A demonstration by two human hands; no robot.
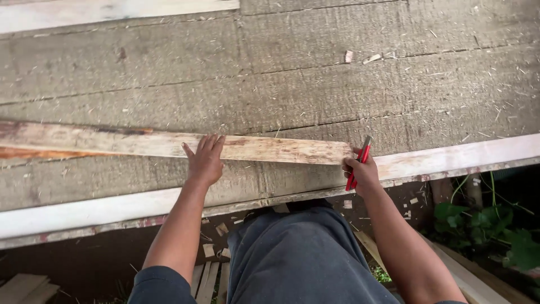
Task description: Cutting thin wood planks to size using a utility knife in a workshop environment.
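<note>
- One slat point(169, 144) lies lengthwise across the grey plank counter point(337, 84), near its pale front edge point(461, 156); bare planks stretch wide behind it.
- Left hand point(205, 160), one of two, presses flat and spread on the slat's middle, gripping nothing.
- Right hand point(363, 173) sits at the slat's right end, fist closed around one red pencil point(359, 163).

The workbench point(315, 84) is rough, matt, weathered grey wood, cracked along the grain and strewn with pale sawdust and chips. The narrow plank point(169, 145) under the left hand point(205, 162) is paler sawn wood, matt, blotched with reddish-brown stains. The right hand point(364, 174) grips a pencil point(359, 163) with a glossy red coat and a dull grey end.
</note>
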